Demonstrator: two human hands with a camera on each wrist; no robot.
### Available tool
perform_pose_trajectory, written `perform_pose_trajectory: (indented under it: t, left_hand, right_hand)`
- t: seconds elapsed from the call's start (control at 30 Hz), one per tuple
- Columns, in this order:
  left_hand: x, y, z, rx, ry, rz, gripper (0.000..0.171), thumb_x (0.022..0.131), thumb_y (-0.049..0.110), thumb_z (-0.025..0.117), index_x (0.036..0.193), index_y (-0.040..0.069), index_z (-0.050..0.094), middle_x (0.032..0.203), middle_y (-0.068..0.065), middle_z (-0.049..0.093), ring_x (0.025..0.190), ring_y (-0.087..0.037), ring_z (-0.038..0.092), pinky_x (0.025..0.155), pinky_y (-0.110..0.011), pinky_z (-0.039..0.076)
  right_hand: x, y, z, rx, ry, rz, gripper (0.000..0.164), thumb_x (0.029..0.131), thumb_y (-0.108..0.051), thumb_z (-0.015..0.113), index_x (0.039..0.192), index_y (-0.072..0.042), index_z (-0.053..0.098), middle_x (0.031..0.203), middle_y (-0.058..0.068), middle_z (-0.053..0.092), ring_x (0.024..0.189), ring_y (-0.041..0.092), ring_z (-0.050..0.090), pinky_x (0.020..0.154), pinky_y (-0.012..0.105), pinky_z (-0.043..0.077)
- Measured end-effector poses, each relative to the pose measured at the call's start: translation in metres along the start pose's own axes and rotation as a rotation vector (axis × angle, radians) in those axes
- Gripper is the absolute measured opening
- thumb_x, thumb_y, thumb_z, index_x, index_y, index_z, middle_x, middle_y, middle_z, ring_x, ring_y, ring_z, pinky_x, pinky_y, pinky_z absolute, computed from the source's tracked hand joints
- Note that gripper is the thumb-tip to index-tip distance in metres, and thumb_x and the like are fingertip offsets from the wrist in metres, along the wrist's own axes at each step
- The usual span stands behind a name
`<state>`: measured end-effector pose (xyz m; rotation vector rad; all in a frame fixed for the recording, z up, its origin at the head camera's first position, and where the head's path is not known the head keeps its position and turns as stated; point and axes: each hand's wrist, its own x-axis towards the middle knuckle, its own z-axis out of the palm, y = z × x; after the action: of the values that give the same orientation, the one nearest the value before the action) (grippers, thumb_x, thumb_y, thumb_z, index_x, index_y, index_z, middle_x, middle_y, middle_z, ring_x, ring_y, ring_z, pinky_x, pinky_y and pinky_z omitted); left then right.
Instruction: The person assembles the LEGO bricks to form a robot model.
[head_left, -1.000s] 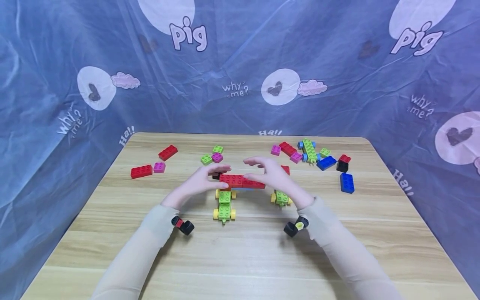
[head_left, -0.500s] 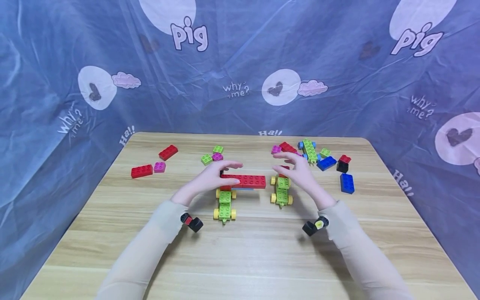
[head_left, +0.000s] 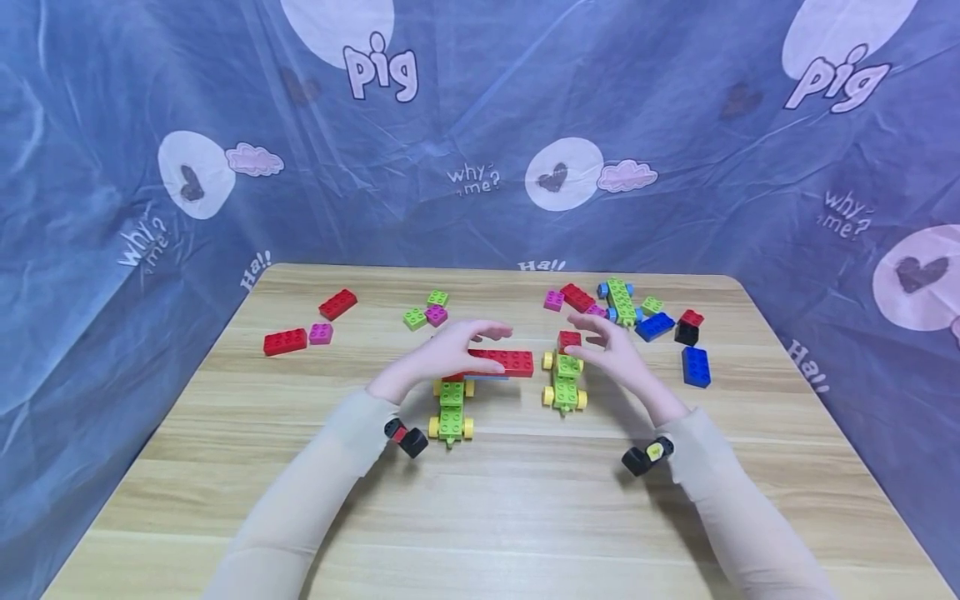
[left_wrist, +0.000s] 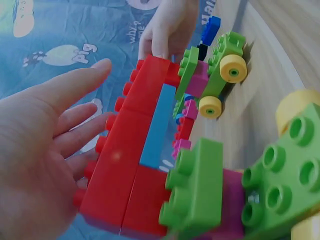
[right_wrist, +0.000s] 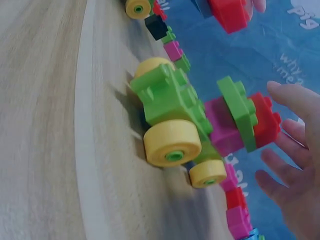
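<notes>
In the head view, my left hand [head_left: 450, 350] hovers at a row of red bricks [head_left: 513, 362], thumb apart from the fingers. In the left wrist view the palm faces the studs, with a light blue piece [left_wrist: 159, 125] under the row. One end of the row sits on a green wheeled base with yellow wheels [head_left: 451, 417]; the other end juts out in the air. My right hand [head_left: 618, 358] is spread beside a red brick [right_wrist: 265, 121] topping a second green wheeled base [head_left: 565, 396]. There, green and magenta bricks [right_wrist: 220, 127] are stacked under the red one.
A green base with blue wheels [head_left: 620, 302] stands back right, among red, magenta and blue bricks [head_left: 696, 367]. Two red bricks [head_left: 285, 342] and a magenta brick [head_left: 321, 333] lie on the left. Small green and magenta bricks [head_left: 437, 314] lie behind my left hand.
My right hand has moved right, from the red row to the second wheeled base. My left hand has slid right along the row. The bricks stay in place.
</notes>
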<state>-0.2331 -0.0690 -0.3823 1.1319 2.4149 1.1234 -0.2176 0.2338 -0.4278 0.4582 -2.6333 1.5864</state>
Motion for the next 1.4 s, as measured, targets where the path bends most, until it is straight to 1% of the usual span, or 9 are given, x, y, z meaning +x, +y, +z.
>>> perform_pose_trajectory:
  t: [0.27,0.33,0.43,0.53,0.6,0.77,0.93,1.07,1.4]
  left_hand:
    - [0.008,0.005,0.003,0.022,-0.06,-0.008,0.064,0.082,0.023,0.078,0.137,0.005,0.051,0.138,-0.008,0.055,0.127,-0.023,0.051,0.107,-0.037,0.042]
    - [0.01,0.005,0.003,0.037,-0.067,-0.01,0.064,0.081,0.022,0.078,0.137,0.005,0.052,0.137,-0.009,0.057,0.126,-0.023,0.052,0.106,-0.036,0.043]
    - [0.012,0.006,0.003,0.052,-0.08,-0.021,0.062,0.081,0.022,0.078,0.135,0.005,0.054,0.132,-0.009,0.06,0.123,-0.022,0.055,0.104,-0.033,0.045]
    - [0.014,0.006,0.003,0.052,-0.092,-0.027,0.059,0.081,0.02,0.079,0.132,0.005,0.056,0.129,-0.01,0.062,0.12,-0.022,0.058,0.102,-0.031,0.046]
    - [0.015,0.005,0.003,0.055,-0.098,-0.028,0.057,0.08,0.019,0.079,0.131,0.005,0.058,0.128,-0.009,0.063,0.119,-0.022,0.059,0.102,-0.03,0.046]
    - [0.018,0.004,0.004,0.072,-0.111,-0.038,0.055,0.078,0.016,0.08,0.128,0.005,0.061,0.127,-0.008,0.064,0.119,-0.021,0.059,0.102,-0.031,0.046]
    - [0.019,0.004,0.005,0.094,-0.116,-0.061,0.051,0.076,0.014,0.081,0.124,0.006,0.064,0.122,-0.007,0.067,0.114,-0.02,0.062,0.1,-0.032,0.047]
    - [0.02,0.005,0.005,0.103,-0.114,-0.068,0.049,0.077,0.016,0.081,0.122,0.007,0.066,0.12,-0.006,0.068,0.111,-0.018,0.063,0.098,-0.031,0.048]
    - [0.019,0.005,0.005,0.132,-0.09,-0.045,0.045,0.079,0.018,0.079,0.121,0.007,0.067,0.118,-0.007,0.069,0.109,-0.018,0.065,0.094,-0.029,0.05]
  right_hand:
    - [-0.002,0.004,-0.002,0.076,-0.059,0.038,0.057,0.089,-0.008,0.067,0.138,0.006,0.043,0.141,0.026,0.046,0.127,0.042,0.046,0.107,0.052,0.038]
    - [0.0,0.014,-0.001,0.06,-0.056,0.027,0.056,0.089,-0.01,0.068,0.137,0.005,0.044,0.14,0.025,0.047,0.124,0.04,0.05,0.104,0.046,0.043]
    - [-0.001,0.015,-0.001,0.052,-0.054,0.038,0.053,0.089,-0.009,0.067,0.135,0.006,0.046,0.138,0.026,0.049,0.119,0.041,0.054,0.099,0.033,0.048]
    - [-0.001,0.016,-0.001,0.056,-0.056,0.059,0.051,0.089,-0.009,0.068,0.134,0.006,0.049,0.137,0.025,0.051,0.116,0.041,0.057,0.092,0.018,0.048]
    - [-0.001,0.016,-0.002,0.049,-0.057,0.068,0.05,0.089,-0.01,0.068,0.133,0.006,0.05,0.137,0.025,0.051,0.115,0.04,0.058,0.09,0.014,0.047]
    - [-0.003,0.013,-0.003,0.015,-0.054,0.09,0.05,0.088,-0.012,0.069,0.132,0.004,0.052,0.134,0.023,0.054,0.114,0.033,0.06,0.092,0.015,0.045]
    - [-0.004,0.014,-0.003,0.002,-0.044,0.102,0.049,0.088,-0.016,0.07,0.132,0.001,0.054,0.132,0.021,0.057,0.113,0.014,0.058,0.099,0.022,0.042]
    - [-0.004,0.016,-0.002,0.006,-0.036,0.093,0.048,0.088,-0.016,0.07,0.13,0.001,0.055,0.128,0.021,0.06,0.105,0.002,0.058,0.095,0.019,0.043]
    - [-0.004,0.018,0.001,0.047,-0.039,0.069,0.045,0.087,-0.011,0.07,0.128,0.005,0.056,0.12,0.026,0.062,0.094,-0.006,0.06,0.087,0.012,0.046]
